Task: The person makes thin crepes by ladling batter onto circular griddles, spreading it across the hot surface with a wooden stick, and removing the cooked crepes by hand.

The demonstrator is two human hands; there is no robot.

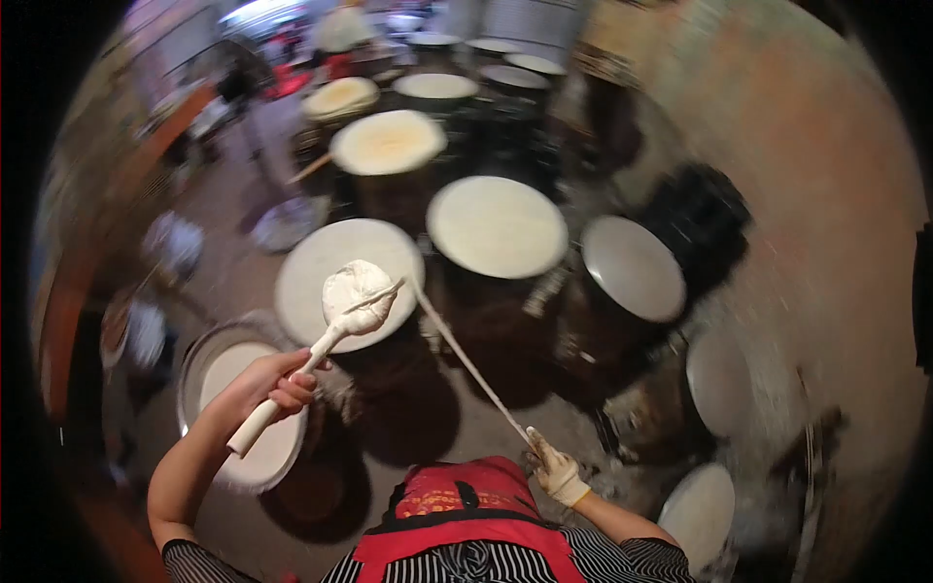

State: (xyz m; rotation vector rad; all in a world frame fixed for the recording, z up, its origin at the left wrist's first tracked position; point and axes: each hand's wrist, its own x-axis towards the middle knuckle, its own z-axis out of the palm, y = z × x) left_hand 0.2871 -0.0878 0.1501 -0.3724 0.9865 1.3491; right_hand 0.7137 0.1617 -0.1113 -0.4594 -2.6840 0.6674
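Note:
My left hand is wrapped round a white-handled tool. Thick white batter or dough coats its round head, so I cannot make out the kind of tool. That head is over the round griddle at front left, which has a pale surface. On my right hand is a pale, stained glove. Its fingers grip one end of a long thin stick, which slants up and left. The stick's far tip is by the griddle's right edge, close to the coated head.
A tub of white batter stands below my left forearm. More griddles continue ahead, including a pale-covered one, a browned one and a grey one. A stick juts from one. At right runs a wall.

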